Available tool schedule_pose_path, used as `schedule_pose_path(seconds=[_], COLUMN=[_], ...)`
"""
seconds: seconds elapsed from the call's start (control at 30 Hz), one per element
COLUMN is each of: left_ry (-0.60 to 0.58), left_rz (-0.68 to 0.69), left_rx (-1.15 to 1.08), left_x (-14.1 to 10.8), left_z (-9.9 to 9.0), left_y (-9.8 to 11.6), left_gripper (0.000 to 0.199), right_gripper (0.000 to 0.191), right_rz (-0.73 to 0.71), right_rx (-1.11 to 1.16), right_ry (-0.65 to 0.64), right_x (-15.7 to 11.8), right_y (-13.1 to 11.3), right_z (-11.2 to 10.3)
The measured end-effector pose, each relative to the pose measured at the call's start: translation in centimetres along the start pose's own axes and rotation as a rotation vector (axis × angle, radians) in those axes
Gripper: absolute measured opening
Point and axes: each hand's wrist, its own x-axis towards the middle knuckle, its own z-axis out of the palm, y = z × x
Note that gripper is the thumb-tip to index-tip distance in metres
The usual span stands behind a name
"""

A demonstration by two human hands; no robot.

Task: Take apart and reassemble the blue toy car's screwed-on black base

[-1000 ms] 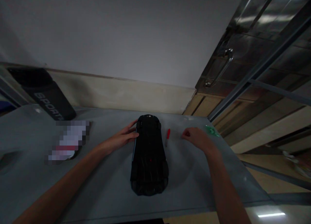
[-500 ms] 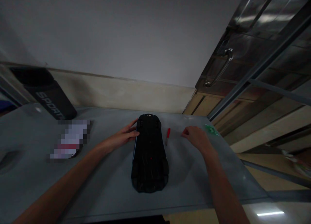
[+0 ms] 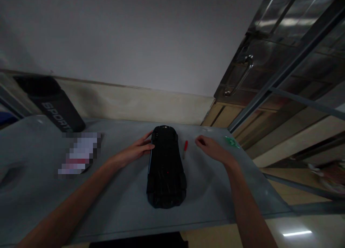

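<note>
A black toy car [image 3: 166, 165] lies upside down on the grey table [image 3: 118, 212], its dark underside facing up. My left hand [image 3: 137, 150] is at the car's upper left side, fingers against its edge and thumb on the underside. To the right of the car lies a screwdriver with a red handle [image 3: 185, 146]. My right hand [image 3: 210, 146] is above the table just right of the screwdriver, fingers curled together; whether something small is between them cannot be made out. A green item [image 3: 232, 142] lies beyond it near the table's right edge.
A dark bottle marked SPORT [image 3: 60, 110] stands at the back left by the wall. Nearer is a blurred-out flat object [image 3: 81, 153]. Another dark item [image 3: 10, 174] is at the far left. A metal frame and a door handle [image 3: 242, 77] are at the right.
My right hand has moved slightly left and up, closer to the screwdriver, and its fingers have turned. My left hand keeps its place on the car.
</note>
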Motion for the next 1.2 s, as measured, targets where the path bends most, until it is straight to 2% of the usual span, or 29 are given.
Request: schedule_pose_path(seconds=[0.13, 0.23, 0.33, 0.47, 0.63, 0.83, 0.93, 1.2], left_ry=[0.009, 0.020, 0.012, -0.007, -0.003, -0.035, -0.044, -0.042], left_rz=[-0.002, 0.009, 0.019, 0.033, 0.045, 0.064, 0.066, 0.087], left_rx=[0.000, -0.007, 0.004, 0.006, -0.002, 0.010, 0.008, -0.007], left_x=[0.1, 0.2, 0.0, -0.3, -0.2, -0.5, -0.4, 0.2], left_z=[0.1, 0.1, 0.3, 0.6, 0.7, 1.0, 0.8, 0.2], left_y=[-0.1, -0.3, -0.1, 0.3, 0.2, 0.5, 0.3, -0.4], left_gripper=[0.097, 0.097, 0.097, 0.089, 0.094, 0.087, 0.083, 0.093], right_gripper=[0.030, 0.027, 0.019, 0.014, 0.013, 0.014, 0.014, 0.017], right_rz=[-0.236, -0.374, -0.427, -0.542, -0.601, -0.638, -0.625, -0.543], right_rx=[0.274, 0.457, 0.409, 0.183, -0.008, -0.038, -0.059, -0.072], right_ry=[-0.057, -0.099, -0.091, -0.083, -0.129, -0.138, -0.140, -0.146], right_x=[-1.2, -1.7, -1.3, -0.1, 1.0, 1.6, 1.8, 2.1], right_y=[-3.8, -7.4, -10.7, -13.5, -14.5, -15.0, -15.4, -16.0], right_z=[-1.0, -0.7, 0.5, 2.1, 2.3, 2.2, 2.3, 2.0])
